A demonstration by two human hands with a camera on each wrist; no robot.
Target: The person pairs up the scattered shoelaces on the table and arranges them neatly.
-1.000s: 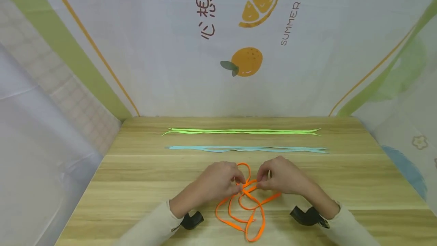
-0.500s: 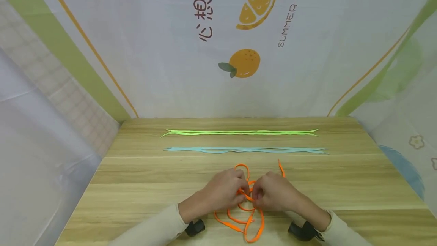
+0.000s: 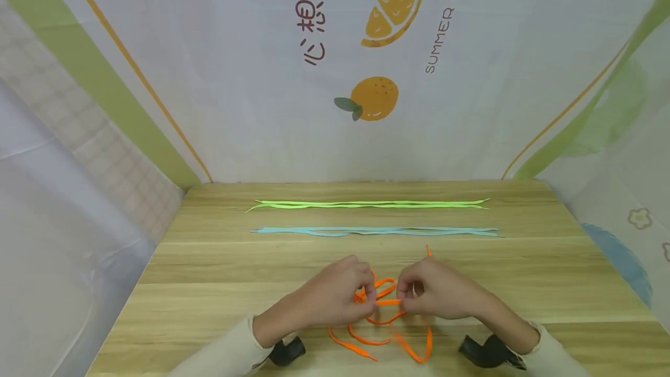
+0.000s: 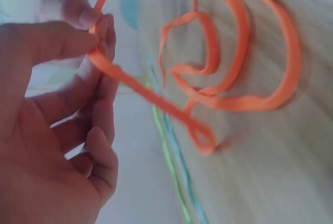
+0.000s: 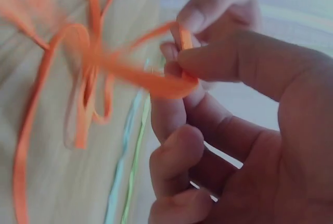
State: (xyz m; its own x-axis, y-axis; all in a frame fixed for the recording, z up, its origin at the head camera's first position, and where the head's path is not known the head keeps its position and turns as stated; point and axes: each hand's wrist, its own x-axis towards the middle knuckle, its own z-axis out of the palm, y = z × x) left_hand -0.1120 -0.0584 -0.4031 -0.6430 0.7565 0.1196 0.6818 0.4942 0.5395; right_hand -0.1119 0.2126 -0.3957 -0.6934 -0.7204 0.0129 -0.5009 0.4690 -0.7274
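Observation:
An orange shoelace [image 3: 388, 302] runs between both hands, a short stretch of it drawn straight just above the wooden table. My left hand [image 3: 340, 295] pinches it between thumb and forefinger; in the left wrist view the lace [image 4: 151, 96] trails down from that pinch to the table. My right hand [image 3: 445, 290] pinches the same lace a little further right, and in the right wrist view a blurred strand [image 5: 151, 82] leaves the thumb and fingertip. The rest of the lace lies in loose loops below and behind the hands, partly hidden by them.
Two straightened bundles of laces lie across the table [image 3: 209, 284] beyond the hands: a light blue one [image 3: 377, 230] nearer and a neon green one [image 3: 366, 204] farther. A white printed cloth [image 3: 262, 103] hangs behind the table's back edge.
The hands came together over the orange lace, then moved apart with a straight stretch between them. Its loops shifted, and one end now lies beyond the right hand.

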